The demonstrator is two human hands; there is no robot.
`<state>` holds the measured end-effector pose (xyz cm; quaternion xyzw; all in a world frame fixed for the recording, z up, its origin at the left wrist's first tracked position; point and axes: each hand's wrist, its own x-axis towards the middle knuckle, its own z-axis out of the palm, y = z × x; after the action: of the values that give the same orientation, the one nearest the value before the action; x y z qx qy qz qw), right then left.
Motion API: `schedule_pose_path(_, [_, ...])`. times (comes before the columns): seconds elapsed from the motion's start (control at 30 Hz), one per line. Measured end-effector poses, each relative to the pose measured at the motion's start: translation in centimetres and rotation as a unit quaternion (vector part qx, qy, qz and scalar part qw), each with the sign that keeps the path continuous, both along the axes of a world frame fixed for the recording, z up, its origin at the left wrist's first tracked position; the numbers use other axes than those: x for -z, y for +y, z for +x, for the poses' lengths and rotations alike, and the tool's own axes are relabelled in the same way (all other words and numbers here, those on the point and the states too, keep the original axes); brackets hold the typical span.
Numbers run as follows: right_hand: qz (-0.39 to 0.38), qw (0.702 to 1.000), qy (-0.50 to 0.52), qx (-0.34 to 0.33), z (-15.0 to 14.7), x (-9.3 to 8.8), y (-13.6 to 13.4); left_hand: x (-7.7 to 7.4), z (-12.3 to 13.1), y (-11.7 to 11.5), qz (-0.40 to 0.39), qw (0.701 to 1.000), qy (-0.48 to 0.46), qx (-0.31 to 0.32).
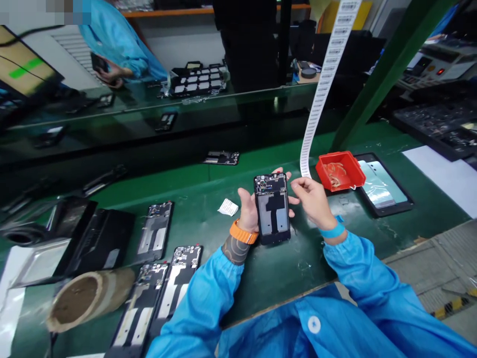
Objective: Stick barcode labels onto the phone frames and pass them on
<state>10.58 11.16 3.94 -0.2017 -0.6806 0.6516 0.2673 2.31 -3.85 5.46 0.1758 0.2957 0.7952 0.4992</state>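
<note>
One phone (274, 209) (black-framed) in left grip (248, 213)

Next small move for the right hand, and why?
Probably peel from the lower end of the long white strip of barcode labels: the right hand has its fingertips right by that end, though contact is unclear, and the left hand holds the black rectangular phone body with exposed circuitry close by.

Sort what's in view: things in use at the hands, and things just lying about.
Apparently in use:
- opened phone, held in the left hand
- barcode label strip, its lower end beside the right hand

Apparently lying about:
- red bin
- white scrap
- brown tube
</note>
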Motion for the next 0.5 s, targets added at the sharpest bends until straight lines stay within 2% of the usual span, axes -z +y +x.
schedule_pose_path(0.1, [-0.088, 0.996, 0.009, 0.0, -0.22, 0.15, -0.65, 0.14, 0.25, -0.13, -0.019, 0.996, 0.084, 0.036])
schedule_pose_path(0.2, [-0.13, 0.991, 0.006, 0.016, -0.27, 0.1, -0.7, 0.5, 0.32, -0.33, -0.042, 0.989, 0.125, 0.065])
schedule_pose_path(0.37, [-0.149, 0.989, 0.006, 0.017, -0.4, 0.18, -0.43, 0.62, 0.52, -0.4, -0.057, 0.986, 0.138, 0.071])
schedule_pose_path(0.5, [-0.149, 0.988, 0.044, 0.011, -0.39, 0.05, -0.35, 0.15, 0.67, -0.24, -0.066, 0.99, 0.122, 0.038])
